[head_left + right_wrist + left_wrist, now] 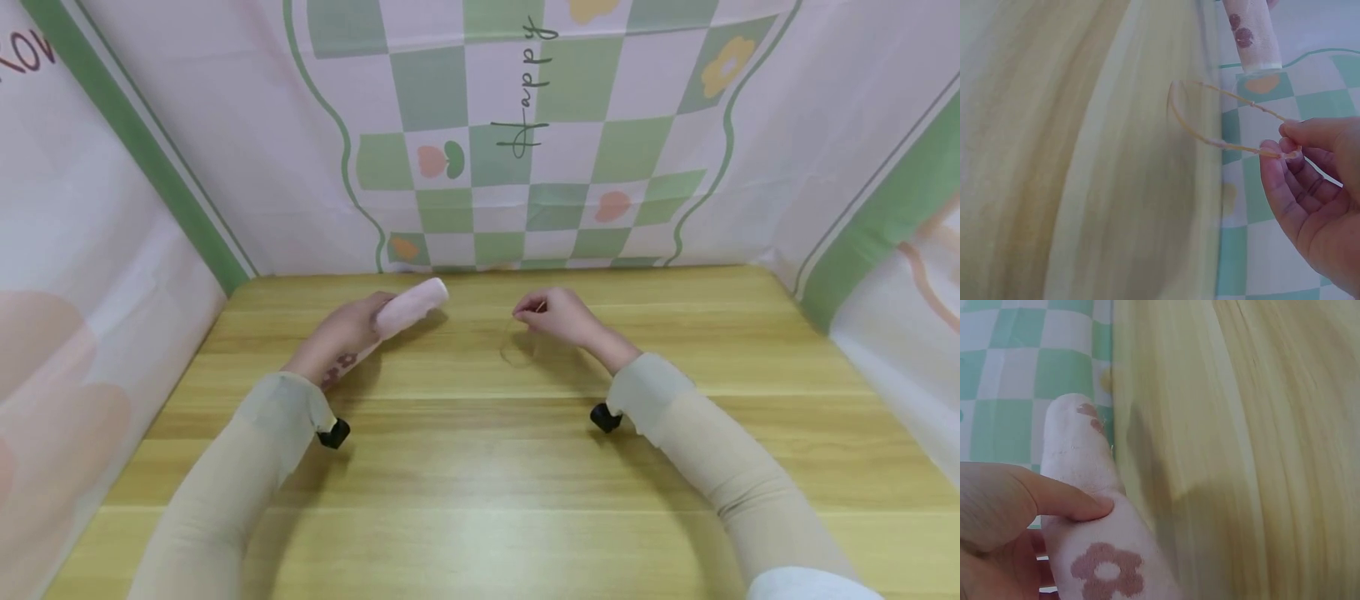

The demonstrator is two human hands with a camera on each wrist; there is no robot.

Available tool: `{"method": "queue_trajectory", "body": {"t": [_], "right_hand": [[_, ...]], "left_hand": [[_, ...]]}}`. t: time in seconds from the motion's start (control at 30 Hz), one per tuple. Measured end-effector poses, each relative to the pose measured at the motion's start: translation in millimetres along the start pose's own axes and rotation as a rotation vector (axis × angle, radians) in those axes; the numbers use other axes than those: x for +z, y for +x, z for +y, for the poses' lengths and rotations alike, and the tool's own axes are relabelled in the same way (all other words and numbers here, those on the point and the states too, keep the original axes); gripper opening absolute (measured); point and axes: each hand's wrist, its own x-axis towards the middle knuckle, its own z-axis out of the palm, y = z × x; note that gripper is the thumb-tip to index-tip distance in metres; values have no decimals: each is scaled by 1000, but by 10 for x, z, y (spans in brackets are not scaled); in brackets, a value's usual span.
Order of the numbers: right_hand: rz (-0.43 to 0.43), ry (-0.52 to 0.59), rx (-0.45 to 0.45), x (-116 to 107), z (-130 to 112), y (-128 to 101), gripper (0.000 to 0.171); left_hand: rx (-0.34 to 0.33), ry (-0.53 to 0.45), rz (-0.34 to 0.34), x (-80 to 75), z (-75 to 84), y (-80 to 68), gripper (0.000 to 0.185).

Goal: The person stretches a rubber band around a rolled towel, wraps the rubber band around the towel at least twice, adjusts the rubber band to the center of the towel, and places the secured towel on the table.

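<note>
Soft cloth roll (411, 307), matt wood table (480, 467)

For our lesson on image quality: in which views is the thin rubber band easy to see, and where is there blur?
Head view: thin yellowish rubber band barely visible against the wooden table. Right wrist view: band clear, pinched by the right hand; table blurred. Left wrist view: left hand gripping the pink flower-print cloth roll, table streaked.

Light wooden table (480, 467), plank-grained, walled on three sides by printed cloth. Both forearms rest on its surface; nothing else lies flat on it.
</note>
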Motion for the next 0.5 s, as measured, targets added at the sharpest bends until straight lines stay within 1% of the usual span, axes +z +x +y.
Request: {"method": "queue_trajectory", "body": {"t": [0.17,0.37,0.5], "right_hand": [[14,3,4,-43,-53,10,23],[23,2,4,-56,-105,19,24],[51,5,8,-41,-139,30,23]], "left_hand": [[39,-11,4,2,66,-36,58],[100,-6,-4,46,148,-48,62],[136,-8,-4,74,202,-51,63]]}}
